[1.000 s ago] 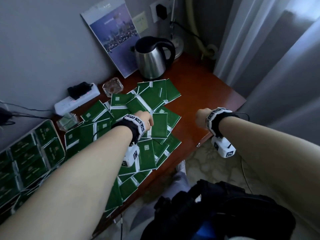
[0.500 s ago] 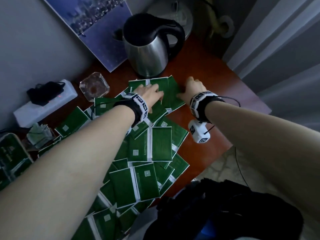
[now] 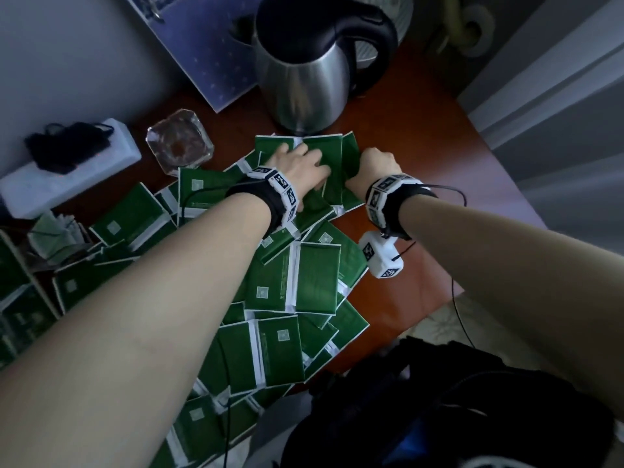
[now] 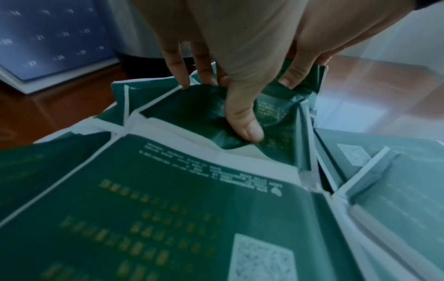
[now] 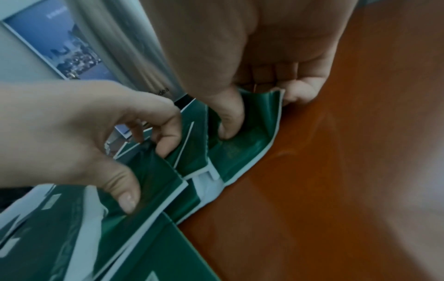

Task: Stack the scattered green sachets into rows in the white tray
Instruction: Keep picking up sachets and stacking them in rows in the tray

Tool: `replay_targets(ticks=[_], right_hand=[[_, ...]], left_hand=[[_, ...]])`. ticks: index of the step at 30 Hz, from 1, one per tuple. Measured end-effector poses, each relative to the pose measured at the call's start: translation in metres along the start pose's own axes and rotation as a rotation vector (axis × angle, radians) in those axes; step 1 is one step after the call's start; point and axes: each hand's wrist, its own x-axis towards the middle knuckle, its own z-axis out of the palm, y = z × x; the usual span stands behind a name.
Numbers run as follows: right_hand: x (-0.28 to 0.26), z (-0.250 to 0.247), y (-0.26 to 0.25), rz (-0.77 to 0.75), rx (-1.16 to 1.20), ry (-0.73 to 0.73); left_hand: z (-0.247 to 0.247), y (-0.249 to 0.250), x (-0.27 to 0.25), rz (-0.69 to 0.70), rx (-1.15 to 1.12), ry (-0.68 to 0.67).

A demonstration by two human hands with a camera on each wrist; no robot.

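Many green sachets (image 3: pixel 317 275) lie scattered in an overlapping pile on the red-brown table. At the pile's far end, just in front of the kettle, both hands work on the same few sachets (image 3: pixel 329 150). My left hand (image 3: pixel 304 163) lies on them. In the left wrist view its thumb and fingers (image 4: pixel 177 72) pinch a crumpled sachet (image 4: pixel 192 114). My right hand (image 3: pixel 371 162) is curled at their right edge. In the right wrist view my right hand (image 5: pixel 260 114) pinches a sachet's edge (image 5: pixel 242 155) between thumb and curled fingers. The white tray (image 3: pixel 40 288), holding sachets, shows at the far left.
A steel kettle (image 3: pixel 304 72) stands right behind the hands. A glass ashtray (image 3: pixel 179 143) and a white power strip (image 3: pixel 67 173) with a black plug sit at the back left. A calendar (image 3: pixel 202 45) leans on the wall. A black bag (image 3: pixel 439 400) lies below the table's front edge.
Both hands have reached forward to the far sachets by the kettle. The right hand came in from the table's right edge and now pinches a sachet; the left closed on one too.
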Motion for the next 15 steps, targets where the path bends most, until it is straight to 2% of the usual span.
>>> replay_targets(ticks=[4,9,15], right_hand=[[0.001,-0.011,0.008,-0.049,-0.035,-0.071],[0.007,-0.033,0.027,-0.048,-0.116,-0.119],[0.025,-0.080,0.065,-0.135,-0.342,-0.157]], left_hand=[[0.002,0.002,-0.004,-0.071,-0.023,0.011],[-0.009,0.004,-0.004,-0.212,-0.099,-0.088],[-0.031,0.017,-0.001,-0.365,-0.344,-0.136]])
